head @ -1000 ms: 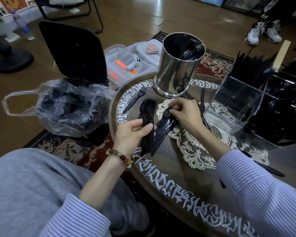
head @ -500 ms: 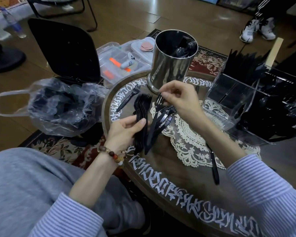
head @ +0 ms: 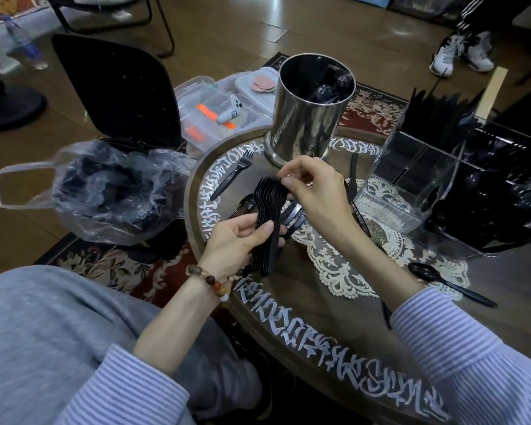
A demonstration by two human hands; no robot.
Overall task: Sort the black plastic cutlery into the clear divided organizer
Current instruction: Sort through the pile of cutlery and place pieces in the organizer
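Left hand (head: 238,240): grips a stack of black forks (head: 269,219) by the handles, thumb curled across the front and fingers wrapped behind, just in front of the metal canister (head: 307,118).
Right hand (head: 316,191): fingertips pressed together in a pinch at the tines on top of the stack; whether it holds a separate fork there cannot be told.
Stack of forks: nested, tines pointing toward the canister, lifted off the table (head: 319,305).
Loose cutlery under the hands: a few more black pieces (head: 295,217) lie on the lace doily (head: 344,271), in front of the canister.
Single fork (head: 232,174): flat on the table, left of the canister's base.
Spoon (head: 448,283): flat on the table, well to the right and nearer the person than the canister.
Knife (head: 353,176): flat on the table, just right of the canister's base.
Organizer (head: 411,191): clear and divided, right of the canister; black cutlery stands in its far and right compartments.
Canister: upright at the table's far edge, with dark pieces inside.
Plastic bag (head: 105,191): clear, over an open black bin (head: 117,93), on the floor left of the canister.
Storage boxes (head: 224,105): clear, behind and left of the canister.
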